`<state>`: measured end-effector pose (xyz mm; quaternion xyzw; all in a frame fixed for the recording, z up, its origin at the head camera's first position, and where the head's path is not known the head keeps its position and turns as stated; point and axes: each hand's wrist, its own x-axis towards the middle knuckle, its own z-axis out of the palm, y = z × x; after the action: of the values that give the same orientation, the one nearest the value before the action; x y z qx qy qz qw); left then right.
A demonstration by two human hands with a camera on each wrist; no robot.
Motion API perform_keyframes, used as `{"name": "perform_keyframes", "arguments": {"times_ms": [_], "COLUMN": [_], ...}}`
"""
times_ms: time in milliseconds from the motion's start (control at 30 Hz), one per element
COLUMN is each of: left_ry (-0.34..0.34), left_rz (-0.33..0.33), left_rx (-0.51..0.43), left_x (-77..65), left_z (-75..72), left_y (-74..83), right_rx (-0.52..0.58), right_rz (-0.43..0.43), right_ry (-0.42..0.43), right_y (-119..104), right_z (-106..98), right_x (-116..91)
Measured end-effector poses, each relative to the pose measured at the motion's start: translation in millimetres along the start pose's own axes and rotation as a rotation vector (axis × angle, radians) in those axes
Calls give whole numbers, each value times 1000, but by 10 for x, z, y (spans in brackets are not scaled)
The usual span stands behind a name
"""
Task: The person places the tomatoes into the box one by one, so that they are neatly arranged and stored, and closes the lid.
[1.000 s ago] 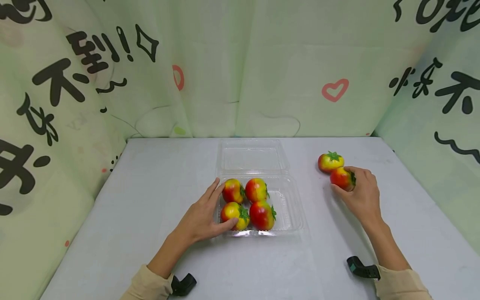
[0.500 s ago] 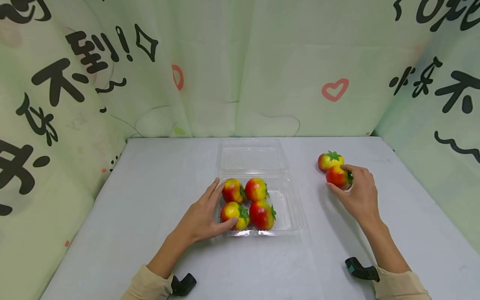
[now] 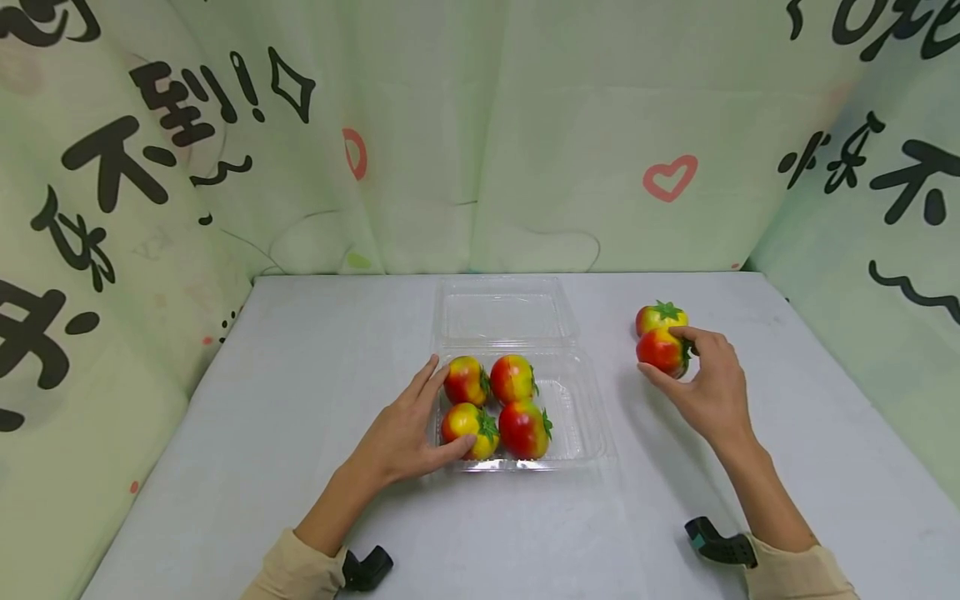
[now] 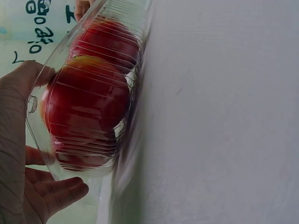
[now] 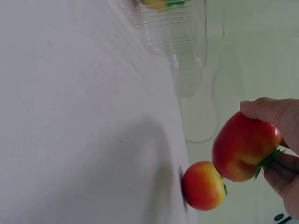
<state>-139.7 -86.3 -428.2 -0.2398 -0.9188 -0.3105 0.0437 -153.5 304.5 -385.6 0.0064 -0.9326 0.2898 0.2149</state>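
My right hand pinches a red and yellow tomato with a green leafy top, between thumb and fingers. In the right wrist view this held tomato is off the table. A second loose tomato lies on the table just behind it, partly covered in the head view. At the middle stands a clear plastic clamshell box with its lid folded back. Several tomatoes sit in its left part. My left hand rests at the box's left side, fingers straight, thumb reaching over the front left tomato.
The clear lid lies flat behind the box on the white table. Printed curtains stand along the back and both sides. A black strap device sits at each wrist.
My right hand has moved a little to the left and up in the head view with the tomato, which now covers more of the loose one. The left hand and box stay put.
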Motion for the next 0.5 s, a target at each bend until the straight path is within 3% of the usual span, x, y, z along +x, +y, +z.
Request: {"name": "perform_keyframes", "arguments": {"times_ms": [500], "left_ry": [-3], "left_rz": [-4], "left_rx": [-6], "left_x": [1], "left_z": [1], "left_y": [1], "right_rx": [37], "right_rz": [-28], "right_ry": [-28], "right_y": [-164], "right_z": [39], "right_x": [-39]}}
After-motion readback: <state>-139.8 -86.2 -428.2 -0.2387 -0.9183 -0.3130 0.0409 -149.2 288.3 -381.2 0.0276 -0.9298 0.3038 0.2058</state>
